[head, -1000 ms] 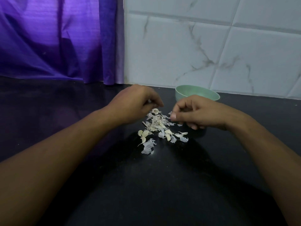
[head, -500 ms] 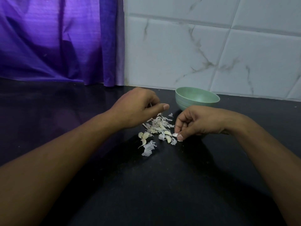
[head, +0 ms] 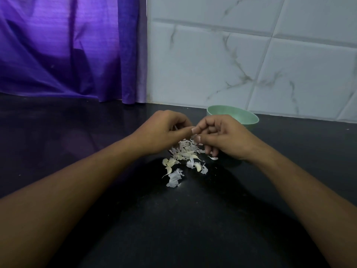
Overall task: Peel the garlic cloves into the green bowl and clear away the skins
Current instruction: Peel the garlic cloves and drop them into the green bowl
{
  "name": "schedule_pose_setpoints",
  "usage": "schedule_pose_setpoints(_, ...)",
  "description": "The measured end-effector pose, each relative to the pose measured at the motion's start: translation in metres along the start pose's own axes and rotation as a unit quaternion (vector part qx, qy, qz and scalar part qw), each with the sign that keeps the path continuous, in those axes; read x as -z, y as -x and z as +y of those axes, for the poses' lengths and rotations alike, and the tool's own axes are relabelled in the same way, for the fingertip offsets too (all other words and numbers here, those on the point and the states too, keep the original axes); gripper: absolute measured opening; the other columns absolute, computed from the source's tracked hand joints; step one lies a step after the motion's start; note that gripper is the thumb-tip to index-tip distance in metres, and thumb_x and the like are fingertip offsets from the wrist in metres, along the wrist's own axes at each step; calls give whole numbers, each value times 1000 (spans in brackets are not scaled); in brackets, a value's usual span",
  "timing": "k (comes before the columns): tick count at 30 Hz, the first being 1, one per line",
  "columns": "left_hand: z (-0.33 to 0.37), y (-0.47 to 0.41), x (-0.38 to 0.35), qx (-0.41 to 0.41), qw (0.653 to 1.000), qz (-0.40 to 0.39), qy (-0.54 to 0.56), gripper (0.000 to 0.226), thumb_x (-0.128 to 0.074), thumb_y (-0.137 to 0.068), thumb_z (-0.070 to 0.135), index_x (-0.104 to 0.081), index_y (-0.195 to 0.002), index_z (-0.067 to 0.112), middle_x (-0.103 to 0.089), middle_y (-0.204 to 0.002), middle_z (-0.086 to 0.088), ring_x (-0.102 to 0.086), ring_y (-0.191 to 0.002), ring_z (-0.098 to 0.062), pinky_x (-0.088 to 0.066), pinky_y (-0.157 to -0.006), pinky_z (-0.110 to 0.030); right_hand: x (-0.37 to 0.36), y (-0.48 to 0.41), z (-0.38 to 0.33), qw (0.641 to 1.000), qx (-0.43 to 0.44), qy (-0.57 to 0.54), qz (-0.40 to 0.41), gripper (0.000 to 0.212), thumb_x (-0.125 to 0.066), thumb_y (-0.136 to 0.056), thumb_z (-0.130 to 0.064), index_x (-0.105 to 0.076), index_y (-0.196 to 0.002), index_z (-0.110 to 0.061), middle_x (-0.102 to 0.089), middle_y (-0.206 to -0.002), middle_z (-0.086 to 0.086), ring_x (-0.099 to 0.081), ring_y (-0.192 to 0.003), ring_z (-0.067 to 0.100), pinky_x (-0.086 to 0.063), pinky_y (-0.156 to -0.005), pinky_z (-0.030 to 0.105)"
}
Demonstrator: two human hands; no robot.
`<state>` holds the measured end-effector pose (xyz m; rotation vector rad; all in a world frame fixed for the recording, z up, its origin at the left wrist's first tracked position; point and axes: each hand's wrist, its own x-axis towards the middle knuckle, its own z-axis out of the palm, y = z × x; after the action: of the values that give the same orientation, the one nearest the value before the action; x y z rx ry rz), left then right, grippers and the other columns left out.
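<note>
Curtain hangs purple at the far left, behind the dark bench. Left hand hovers over the skins, fingers curled and thumb stretched right to meet the other hand; whether it grips anything I cannot tell. Half a second ago the hands were apart, the right dipping its fingertips into the right edge of the skins; now they have come together above the heap. I judge that a fresh clove has been fetched and its peeling is about to start, so the task is midway. Cloves lie loose at the heap's near edge; the leftmost has its long axis running far-right to near-left, tip towards near-left. Right hand pinches thumb to forefinger, I judge on the clove, which the fingers hide, so its axis cannot be read. Bowl sits at the far right, just behind that hand.
</note>
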<state>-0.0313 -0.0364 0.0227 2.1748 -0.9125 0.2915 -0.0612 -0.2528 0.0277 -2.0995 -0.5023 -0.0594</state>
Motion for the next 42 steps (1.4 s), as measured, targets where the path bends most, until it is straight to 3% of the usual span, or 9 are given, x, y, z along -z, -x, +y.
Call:
schedule_pose_setpoints(5,0,-2,2,101,986,9,132,13,-79,-92,23,-76,-97,11,-76,-81,-12,-65,-61,-20,-58,-56,-34,-9,-2,3,997,22,-59,38,11,-71,-93,1,-71,-104,-1,-70,-66,5,-68,-55,14,-56,-51,26)
schedule_pose_setpoints(8,2,-1,4,145,971,-9,190,18,-78,-91,16,-73,-101,1,-73,-87,-23,-59,-59,-18,-52,-49,-25,-13,-3,3,996,25,-64,65,9,-74,-91,-1,-72,-100,-1,-71,-69,15,-68,-54,18,-56,-50,26)
schedule_pose_setpoints(17,4,-1,6,154,957,12,245,22,-81,-86,8,-72,-100,-7,-68,-75,-11,-60,-58,-9,-55,-53,-23,-6,-5,3,997,16,-13,80,8,-79,-88,-5,-76,-94,-9,-72,-67,9,-70,-56,22,-55,-51,29)
schedule_pose_setpoints(24,5,-1,6,167,945,-2,282,17,-76,-92,10,-71,-103,-1,-74,-74,0,-63,-63,-9,-58,-55,-24,-9,-3,0,995,11,-78,69,10,-76,-89,-1,-70,-97,-1,-70,-69,13,-71,-59,21,-59,-55,33)
schedule_pose_setpoints(27,6,-1,6,167,945,13,280,15,-74,-94,13,-72,-101,0,-74,-86,-10,-63,-63,-9,-59,-56,-26,-8,-3,0,995,6,-56,85,6,-73,-93,-4,-69,-97,-2,-75,-75,14,-70,-56,21,-56,-51,29)
schedule_pose_setpoints(32,5,-2,6,177,942,38,284,19,-71,-97,20,-70,-99,0,-73,-90,-9,-63,-64,-12,-58,-56,-28,-6,-5,3,995,13,39,86,13,-61,-103,-12,-71,-96,-15,-79,-81,6,-76,-71,22,-60,-74,35)
schedule_pose_setpoints(34,5,-2,5,178,940,46,288,19,-71,-97,21,-69,-95,2,-72,-87,-7,-63,-63,-11,-58,-55,-28,-6,-5,4,992,28,73,94,19,-65,-99,-6,-74,-95,-21,-79,-82,2,-77,-78,17,-60,-79,32)
schedule_pose_setpoints(38,5,-2,5,181,940,50,285,17,-71,-97,22,-68,-91,6,-72,-86,-7,-62,-63,-11,-58,-56,-28,-5,-4,2,989,36,65,128,8,-80,-87,-9,-78,-89,-17,-76,-71,-1,-71,-65,10,-53,-66,27)
schedule_pose_setpoints(42,6,-1,2,181,939,37,290,20,-67,-100,26,-67,-94,7,-70,-87,-6,-63,-63,-10,-57,-56,-27,-5,-4,-2,989,74,2,131,15,-84,-84,-9,-76,-96,-14,-75,-80,7,-70,-70,21,-59,-72,41)
